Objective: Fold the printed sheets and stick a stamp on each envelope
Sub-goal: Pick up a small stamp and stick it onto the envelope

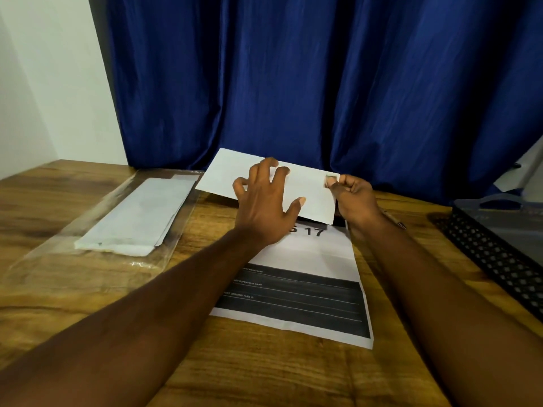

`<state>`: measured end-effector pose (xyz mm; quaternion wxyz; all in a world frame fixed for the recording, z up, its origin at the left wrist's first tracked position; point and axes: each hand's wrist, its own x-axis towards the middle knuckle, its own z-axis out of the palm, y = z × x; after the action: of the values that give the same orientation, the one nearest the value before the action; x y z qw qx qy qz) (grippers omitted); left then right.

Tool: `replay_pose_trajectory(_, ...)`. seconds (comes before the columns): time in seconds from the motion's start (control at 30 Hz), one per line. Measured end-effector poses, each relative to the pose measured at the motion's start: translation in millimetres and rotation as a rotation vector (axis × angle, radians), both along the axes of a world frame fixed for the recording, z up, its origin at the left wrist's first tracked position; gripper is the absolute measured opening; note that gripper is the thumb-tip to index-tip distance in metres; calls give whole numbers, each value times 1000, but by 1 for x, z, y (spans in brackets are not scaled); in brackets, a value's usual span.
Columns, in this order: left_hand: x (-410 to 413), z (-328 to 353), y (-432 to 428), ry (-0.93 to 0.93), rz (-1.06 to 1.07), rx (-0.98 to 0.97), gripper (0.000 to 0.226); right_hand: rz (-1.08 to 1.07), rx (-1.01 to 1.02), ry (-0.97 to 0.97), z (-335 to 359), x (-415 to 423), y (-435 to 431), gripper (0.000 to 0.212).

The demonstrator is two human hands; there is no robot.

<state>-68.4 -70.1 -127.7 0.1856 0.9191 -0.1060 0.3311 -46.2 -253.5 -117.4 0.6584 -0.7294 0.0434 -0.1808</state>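
1. Well left of the printed sheet [317, 257]: a clear plastic sleeve [58, 259] flat on the wooden table [264, 371], with a stack of white envelopes [135, 212] inside.
2. Over the far left part of the printed sheet: the left hand [264, 207], fingers spread and arched, fingertips pressing down on the envelope [232, 171], gripping nothing.
3. Across the far end of the printed sheet: that envelope, white, blank face up, lying askew, covering the top of the print and jutting out past the left edge, toward the blue curtain [293, 83].
4. The printed sheet itself: flat on the table, a large "17" showing just below the envelope, a dark lined band at the near end.
5. At the far right corner of the printed sheet: the right hand [355, 198], fingers curled, thumb and forefinger pinching the envelope's upper right corner; cannot tell whether a stamp sits under the thumb.
6. Well right of the printed sheet: a black mesh tray [499, 259] on the table.
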Motion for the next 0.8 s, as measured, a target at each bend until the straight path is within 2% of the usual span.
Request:
replay_pose_trajectory(0.17, 1, 0, 6, -83, 135, -183, 50, -55, 51, -21, 6, -1, 6, 11)
replay_pose_trajectory(0.37, -1, 4, 10, 57, 239, -496, 65, -63, 97, 6, 4, 1, 6, 15)
replay_pose_trajectory(0.5, 7, -1, 8, 159, -46, -898, 63, -22, 146, 34, 6, 1, 6, 13)
replay_pose_trajectory(0.53, 9, -5, 7, 166, -79, -948, 60, 8, 151, 52, 4, 1, 6, 12)
replay_pose_trajectory(0.67, 14, -12, 4, 123, -137, -1001, 58, 59, 115, 116, 1, -2, 4, 16)
replay_pose_trajectory(0.8, 20, -16, 5, 140, -207, -968, 60, 39, 77, 101, 8, 1, 0, 12)
